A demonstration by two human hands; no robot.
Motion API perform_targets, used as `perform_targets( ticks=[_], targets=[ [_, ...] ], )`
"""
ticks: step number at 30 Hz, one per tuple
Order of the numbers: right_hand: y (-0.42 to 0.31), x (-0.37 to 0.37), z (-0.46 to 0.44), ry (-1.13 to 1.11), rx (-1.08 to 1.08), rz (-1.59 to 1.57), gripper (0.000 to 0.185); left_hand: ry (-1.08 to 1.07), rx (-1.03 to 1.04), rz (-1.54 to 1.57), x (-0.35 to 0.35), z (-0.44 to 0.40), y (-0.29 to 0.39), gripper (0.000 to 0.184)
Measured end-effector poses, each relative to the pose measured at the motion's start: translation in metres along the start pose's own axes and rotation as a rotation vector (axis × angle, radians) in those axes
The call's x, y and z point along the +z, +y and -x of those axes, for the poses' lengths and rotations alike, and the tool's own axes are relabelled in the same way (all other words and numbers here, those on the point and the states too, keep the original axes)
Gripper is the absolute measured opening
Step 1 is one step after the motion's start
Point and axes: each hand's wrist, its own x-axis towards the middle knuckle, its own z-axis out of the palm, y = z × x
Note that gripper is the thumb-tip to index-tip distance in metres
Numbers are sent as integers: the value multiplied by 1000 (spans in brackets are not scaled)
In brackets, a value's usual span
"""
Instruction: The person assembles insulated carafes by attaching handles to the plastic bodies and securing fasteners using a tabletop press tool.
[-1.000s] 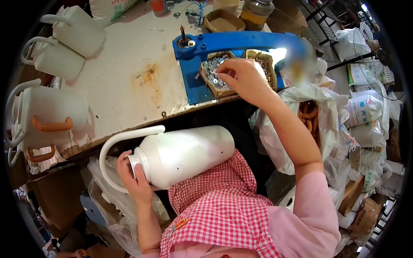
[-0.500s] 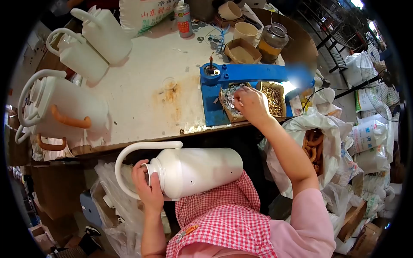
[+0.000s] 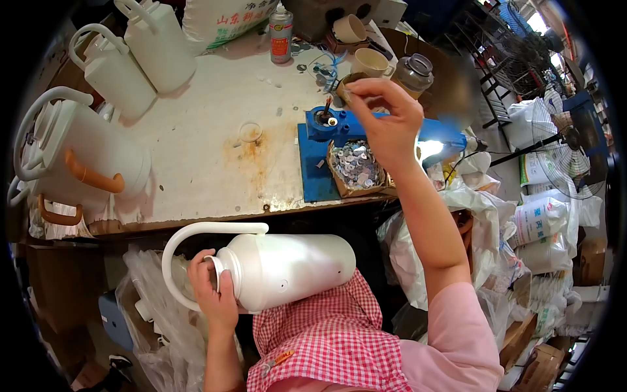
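Observation:
A white vacuum jug body point(image 3: 294, 268) lies on its side across my lap, with a curved handle and small holes in its wall. My left hand point(image 3: 217, 297) is wrapped around its neck rim. Above the blue bench fixture point(image 3: 313, 176), my right hand point(image 3: 395, 124) is raised with thumb and fingers pinched together. Whatever is in that pinch is too small to make out. Below it is a cardboard box of small metal washers point(image 3: 356, 164). The fixture's upright post point(image 3: 328, 104) stands left of my right fingertips. My right forearm hides the neighbouring box of brass-coloured pieces.
Several white jugs point(image 3: 121, 75) with handles stand on the left of the worktable point(image 3: 202, 170). At the back are a spray can point(image 3: 280, 36), a beige cup point(image 3: 371, 63) and a glass jar point(image 3: 413, 75). A lit lamp point(image 3: 430, 149) shines at right, above a white bag point(image 3: 411, 251).
My right hand has risen out of the washer box, up and away toward the back of the fixture. The left hand keeps its hold on the jug. The whole view has shifted slightly.

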Motion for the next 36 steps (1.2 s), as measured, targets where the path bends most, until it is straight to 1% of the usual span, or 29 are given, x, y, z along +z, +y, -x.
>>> perform_targets(
  ticks=[1, 3, 4, 5, 7, 8, 9, 12, 13, 15, 16, 17, 18, 19, 20, 21, 22, 23, 25, 26, 27, 28, 29, 31, 32, 33, 34, 35, 36],
  targets=[
    [2, 3, -3, 1, -1, 3, 11, -1, 2, 3, 0, -1, 0, 23],
    [9, 9, -3, -62, -192, 162, 12, -13, -42, 54, -1, 1, 1, 16],
    [14, 10, -4, -106, -320, 235, 16, -10, -43, 56, -1, 1, 1, 16],
    [17, 10, -4, -107, -322, 235, 16, -5, -43, 80, 0, 1, 1, 15],
    [20, 9, -6, -105, -564, 422, 19, 0, -39, 108, 2, -2, -1, 14],
    [19, 7, -6, -138, -587, 467, 22, 17, -35, 125, 3, -2, -2, 14],
    [20, 7, -5, -139, -579, 467, 22, 33, -34, 139, 3, -1, -4, 14],
    [25, 5, -8, -148, -684, 527, 23, 31, -7, 113, -1, 0, -9, 10],
    [22, 4, -5, -142, -676, 523, 23, 27, -6, 104, -7, 0, -9, 10],
    [14, 1, 0, -69, -584, 484, 21, 142, -92, 269, -23, -2, -10, 11],
    [4, -7, 11, -45, -485, 397, 19, 208, -116, 315, -42, 0, -19, 9],
    [-5, -16, 33, -34, -289, 273, 17, 272, -269, 299, -63, 0, -11, 23],
    [-11, -26, 62, -27, -97, 144, 16, 339, -369, 325, -86, 0, -18, 32],
    [-10, -33, 93, -95, 70, 1, 12, 411, -474, 352, -102, -3, -14, 42],
    [-14, -34, 123, -267, 346, -119, 21, 435, -524, 551, -109, -6, -10, 47],
    [-27, -22, 136, -336, 579, -388, 37, 452, -576, 746, -111, -14, 1, 52],
    [-41, -6, 143, -368, 710, -801, 48, 452, -588, 841, -113, -18, 2, 52],
    [-50, 0, 138, -501, 857, -945, 48, 521, -622, 845, -112, -24, 2, 54],
    [-70, 22, 116, -592, 588, -595, 48, 490, -597, 882, -106, -48, -6, 54],
    [-71, 25, 100, -529, 584, -535, 49, 484, -586, 876, -103, -60, -3, 54],
    [-68, 27, 83, -467, 581, -476, 50, 375, -589, 930, -101, -74, 1, 53],
    [-64, 28, 71, -370, 493, -519, 46, 267, -592, 981, -100, -87, 5, 53],
    [-64, 26, 61, -308, 584, -729, 41, 271, -582, 979, -100, -102, 6, 53],
    [-50, 19, 47, -273, 525, -697, 37, 28, -483, 966, -96, -132, 6, 52],
    [-39, 14, 46, -228, 508, -650, 37, 33, -485, 965, -89, -145, 12, 52],
    [-27, 7, 45, -183, 484, -601, 37, 25, -421, 804, -77, -158, 22, 52],
    [-24, -7, 43, -136, 529, -640, 35, 18, -358, 642, -63, -169, 34, 53],
    [-7, -20, 47, -77, 545, -584, 35, 15, -245, 552, -41, -175, 52, 53],
    [8, -35, 51, 3, 563, -537, 36, -55, -116, 479, -24, -181, 63, 52]
  ],
)
